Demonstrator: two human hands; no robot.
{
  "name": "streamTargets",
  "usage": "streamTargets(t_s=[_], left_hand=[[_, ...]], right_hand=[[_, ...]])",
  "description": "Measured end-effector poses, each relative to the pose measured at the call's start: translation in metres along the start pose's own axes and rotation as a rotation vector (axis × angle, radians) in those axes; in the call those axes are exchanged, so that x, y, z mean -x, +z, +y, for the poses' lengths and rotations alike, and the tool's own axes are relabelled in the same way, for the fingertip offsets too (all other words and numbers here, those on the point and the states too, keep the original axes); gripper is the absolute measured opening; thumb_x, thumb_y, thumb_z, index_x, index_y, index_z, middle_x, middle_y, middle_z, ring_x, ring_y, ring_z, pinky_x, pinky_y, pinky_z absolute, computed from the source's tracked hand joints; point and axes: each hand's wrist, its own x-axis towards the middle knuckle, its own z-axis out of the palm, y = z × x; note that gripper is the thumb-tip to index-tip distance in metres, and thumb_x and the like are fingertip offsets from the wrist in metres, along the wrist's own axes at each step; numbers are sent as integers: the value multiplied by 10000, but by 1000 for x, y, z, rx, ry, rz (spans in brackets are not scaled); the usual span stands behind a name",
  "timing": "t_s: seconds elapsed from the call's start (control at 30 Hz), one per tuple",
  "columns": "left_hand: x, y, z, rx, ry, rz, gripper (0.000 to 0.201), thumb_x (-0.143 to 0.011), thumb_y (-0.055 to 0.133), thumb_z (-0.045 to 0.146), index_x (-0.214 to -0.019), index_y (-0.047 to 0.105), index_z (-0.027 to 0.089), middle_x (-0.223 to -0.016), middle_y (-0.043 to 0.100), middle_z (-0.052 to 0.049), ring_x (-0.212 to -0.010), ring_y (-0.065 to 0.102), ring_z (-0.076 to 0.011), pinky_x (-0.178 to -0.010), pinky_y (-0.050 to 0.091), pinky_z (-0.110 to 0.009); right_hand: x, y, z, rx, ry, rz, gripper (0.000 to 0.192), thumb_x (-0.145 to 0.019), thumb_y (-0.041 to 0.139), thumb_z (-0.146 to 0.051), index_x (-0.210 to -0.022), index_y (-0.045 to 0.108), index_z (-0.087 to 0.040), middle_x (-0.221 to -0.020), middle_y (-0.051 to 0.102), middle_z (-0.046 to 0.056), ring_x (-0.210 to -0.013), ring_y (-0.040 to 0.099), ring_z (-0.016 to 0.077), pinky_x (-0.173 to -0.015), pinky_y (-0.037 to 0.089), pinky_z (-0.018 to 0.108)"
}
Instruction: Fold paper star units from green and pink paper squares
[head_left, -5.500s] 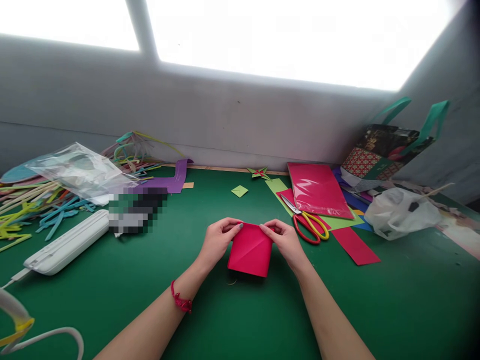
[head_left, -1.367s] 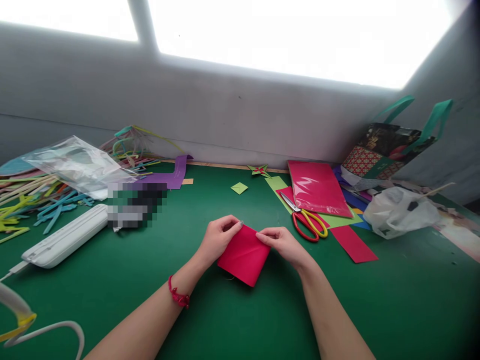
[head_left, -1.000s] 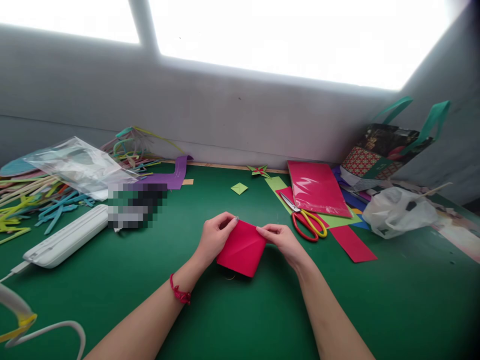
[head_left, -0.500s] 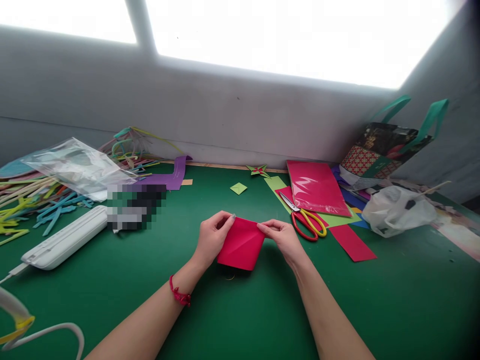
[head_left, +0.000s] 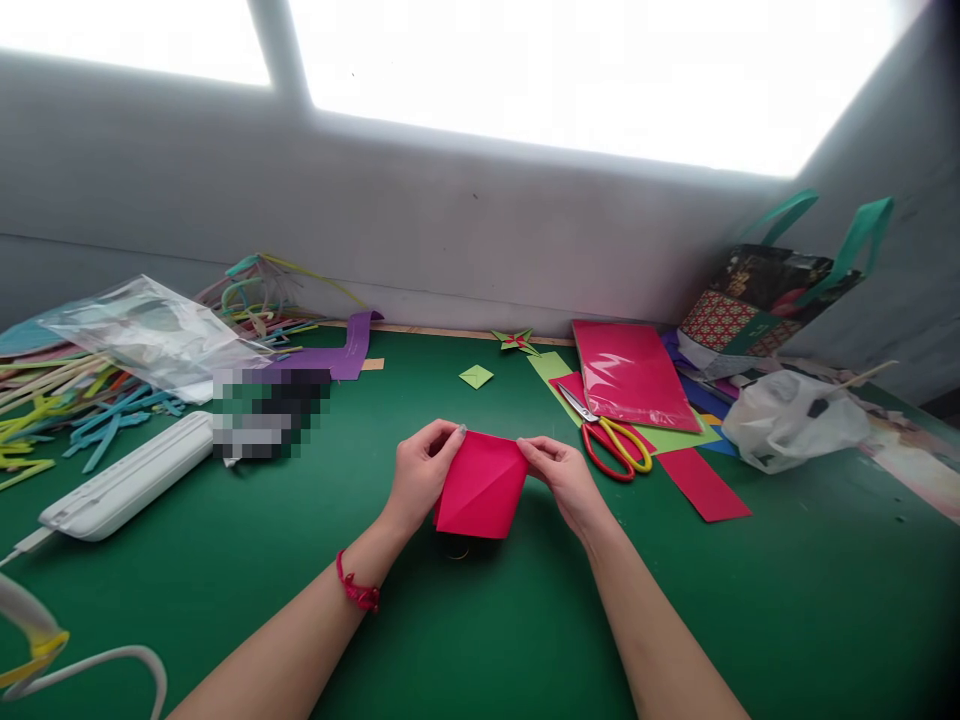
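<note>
A folded square of red paper [head_left: 480,487] with a diagonal crease is held just above the green table [head_left: 465,640]. My left hand [head_left: 421,475] pinches its upper left corner. My right hand [head_left: 564,480] pinches its upper right corner. A red thread bracelet sits on my left wrist. The paper's near edge hangs a little off the table surface.
Red and yellow scissors [head_left: 613,440], a glossy red sheet [head_left: 634,377] and coloured paper strips lie right of the hands. A white plastic bag [head_left: 795,420] and a patterned tote [head_left: 765,295] stand far right. A white device [head_left: 127,485], a clear bag [head_left: 150,335] and coloured strips lie left.
The red paper was tilted and turned between both hands, and now sits slightly farther from me with its top edge raised. Both hands kept their pinch on the top corners.
</note>
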Motion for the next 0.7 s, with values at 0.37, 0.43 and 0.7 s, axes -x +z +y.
streamTargets(t_s=[0.37,0.43,0.7], left_hand=[[1,2,-2,29,-10,33,188,-777,492,343,-717,562,180,-655,530,12,-602,468,-112,-504,368,-183],[1,1,-2,36,-13,45,187,-778,491,346,-723,562,182,-658,533,12,-598,467,-111,-499,367,-182],[1,2,0,62,-8,101,195,-774,490,356,-731,570,183,-666,542,6,-620,489,-120,-515,389,-189]], right_hand=[[-2,5,5,73,-91,40,282,-669,623,-419,-780,646,-160,-710,654,42,-687,590,180,-643,460,275],[0,7,4,73,-59,-47,323,-684,597,-446,-839,647,-166,-763,660,51,-746,599,200,-687,463,297],[0,11,8,139,-139,6,310,-693,584,-452,-765,644,-156,-683,638,26,-671,589,195,-576,456,275]])
